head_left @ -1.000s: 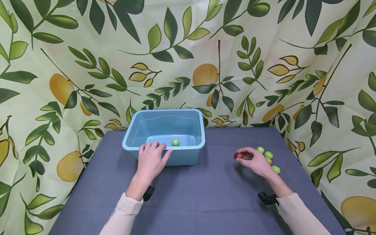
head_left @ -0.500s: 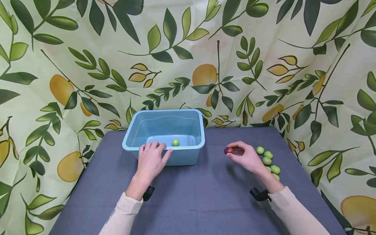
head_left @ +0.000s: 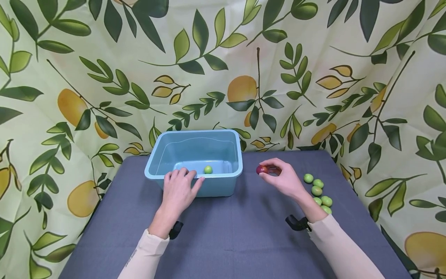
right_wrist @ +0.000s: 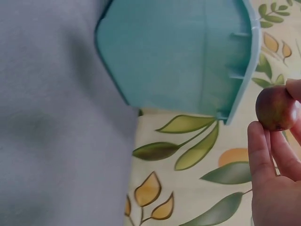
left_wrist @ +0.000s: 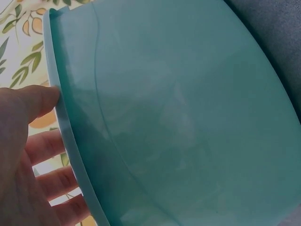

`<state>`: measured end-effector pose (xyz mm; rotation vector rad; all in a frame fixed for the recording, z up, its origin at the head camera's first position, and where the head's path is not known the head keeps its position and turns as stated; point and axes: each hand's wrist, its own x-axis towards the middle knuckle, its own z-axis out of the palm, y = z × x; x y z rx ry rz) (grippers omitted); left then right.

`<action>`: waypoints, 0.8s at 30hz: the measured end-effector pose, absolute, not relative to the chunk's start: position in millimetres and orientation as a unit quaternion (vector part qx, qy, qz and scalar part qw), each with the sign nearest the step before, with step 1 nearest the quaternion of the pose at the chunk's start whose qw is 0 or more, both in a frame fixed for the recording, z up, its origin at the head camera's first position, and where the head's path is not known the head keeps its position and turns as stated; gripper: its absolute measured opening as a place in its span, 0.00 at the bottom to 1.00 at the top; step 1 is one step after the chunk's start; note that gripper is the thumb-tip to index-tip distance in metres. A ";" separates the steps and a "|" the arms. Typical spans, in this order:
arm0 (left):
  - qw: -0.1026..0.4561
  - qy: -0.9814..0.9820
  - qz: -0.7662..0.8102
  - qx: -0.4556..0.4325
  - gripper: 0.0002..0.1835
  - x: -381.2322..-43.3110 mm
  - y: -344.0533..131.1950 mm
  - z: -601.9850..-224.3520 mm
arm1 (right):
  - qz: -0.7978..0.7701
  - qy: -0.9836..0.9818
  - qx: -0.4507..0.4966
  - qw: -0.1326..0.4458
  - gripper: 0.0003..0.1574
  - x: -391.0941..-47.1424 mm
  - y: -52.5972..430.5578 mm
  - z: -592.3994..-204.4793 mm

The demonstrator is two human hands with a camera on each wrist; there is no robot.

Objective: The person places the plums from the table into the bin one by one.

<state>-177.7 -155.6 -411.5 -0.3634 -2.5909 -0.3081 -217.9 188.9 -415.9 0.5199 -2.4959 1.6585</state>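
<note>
My right hand [head_left: 283,179] pinches a dark red plum [head_left: 262,169] between thumb and fingertips, raised above the table to the right of a blue plastic tub [head_left: 217,188]. In the right wrist view the plum [right_wrist: 275,108] shows reddish-brown, with the tub's side beyond it. My left hand [head_left: 179,193] holds the tub's near rim. Its thumb [left_wrist: 44,100] lies against the rim in the left wrist view, and the other fingers reach over to the inner side. On the tub floor sits one small round green fruit [head_left: 208,169].
Several small green fruits [head_left: 316,190] lie in a loose group on the right of the dark cloth-covered table [head_left: 223,248]. A leaf-and-fruit patterned cloth [head_left: 209,93] hangs behind the table and along its sides.
My right hand has carried the plum left and slightly away from me, toward the tub, uncovering more of the green fruits. My left hand stays on the rim.
</note>
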 end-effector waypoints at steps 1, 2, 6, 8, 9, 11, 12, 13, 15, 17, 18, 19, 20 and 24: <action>0.250 -0.952 -0.114 -0.133 0.19 -177.5 -155.6 -411.2 | 0.547 -0.817 0.173 0.052 0.20 -218.5 186.9 -413.2; 0.249 -0.952 -0.114 -0.133 0.19 -177.3 -155.5 -410.9 | 0.549 -0.816 0.175 0.053 0.20 -219.2 184.9 -410.7; 0.246 -0.954 -0.113 -0.131 0.19 -176.6 -155.2 -410.4 | 0.560 -0.807 0.178 0.055 0.20 -222.4 176.3 -402.4; 0.247 -0.954 -0.113 -0.131 0.19 -176.9 -154.9 -410.4 | 0.562 -0.805 0.180 0.059 0.20 -224.2 171.8 -399.0; 0.248 -0.953 -0.113 -0.131 0.19 -177.3 -154.7 -410.3 | 0.562 -0.804 0.182 0.061 0.20 -225.1 169.7 -397.4; 0.249 -0.953 -0.114 -0.132 0.19 -177.8 -154.6 -410.1 | 0.564 -0.802 0.186 0.066 0.20 -227.0 164.8 -394.3; 0.250 -0.952 -0.114 -0.132 0.19 -178.0 -154.6 -410.0 | 0.566 -0.799 0.189 0.067 0.20 -227.9 162.3 -392.8; 0.251 -0.952 -0.114 -0.133 0.19 -178.2 -154.6 -409.9 | 0.569 -0.797 0.192 0.067 0.20 -228.8 159.7 -391.4; 0.252 -0.952 -0.113 -0.133 0.19 -178.4 -154.5 -409.7 | 0.576 -0.791 0.196 0.067 0.20 -231.1 155.0 -389.8; 0.252 -0.952 -0.113 -0.133 0.19 -178.5 -154.5 -409.8 | 0.580 -0.787 0.199 0.067 0.21 -233.0 150.0 -388.7; 0.252 -0.952 -0.113 -0.132 0.19 -178.4 -154.6 -410.0 | 0.582 -0.785 0.200 0.067 0.21 -234.0 147.3 -388.5; 0.251 -0.952 -0.112 -0.132 0.19 -178.3 -154.7 -410.2 | 0.582 -0.785 0.201 0.068 0.21 -235.1 144.6 -388.4; 0.250 -0.953 -0.111 -0.132 0.19 -178.3 -154.7 -410.4 | 0.584 -0.783 0.203 0.068 0.21 -236.0 141.8 -388.2; 0.248 -0.954 -0.109 -0.130 0.19 -177.6 -154.9 -411.0 | 0.584 -0.779 0.215 0.075 0.20 -240.0 130.2 -388.4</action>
